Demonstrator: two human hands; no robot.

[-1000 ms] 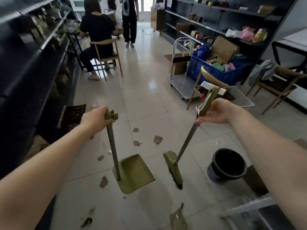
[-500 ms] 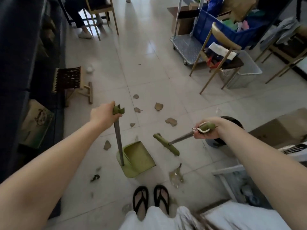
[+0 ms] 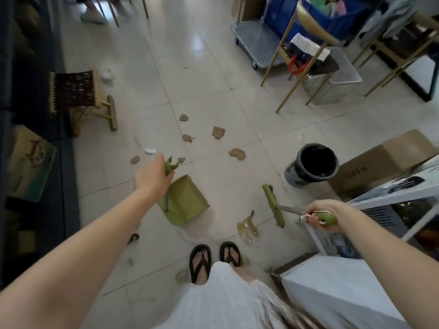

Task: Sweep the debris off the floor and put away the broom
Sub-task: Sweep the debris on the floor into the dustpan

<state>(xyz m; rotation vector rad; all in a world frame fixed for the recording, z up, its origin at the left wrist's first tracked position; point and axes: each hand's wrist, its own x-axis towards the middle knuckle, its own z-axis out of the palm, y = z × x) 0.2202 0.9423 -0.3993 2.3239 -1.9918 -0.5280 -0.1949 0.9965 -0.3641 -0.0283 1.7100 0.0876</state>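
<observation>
- My left hand point(image 3: 152, 178) is wrapped round the top of the dustpan point(image 3: 187, 203) handle, arm stretched out front. The pan is ribbed olive plastic, low by the floor point(image 3: 213, 79).
- My right hand point(image 3: 320, 216) grips the broom point(image 3: 273, 205) by its green end. The thin metal shaft is angled low, and the long narrow head is down near my feet.
- The debris point(image 3: 237, 153) is ragged brown scraps scattered over glossy pale tiles beyond the pan.
- A round black bin point(image 3: 313, 162) sits just past the broom head, with a cardboard box point(image 3: 380, 160) beside it.
</observation>
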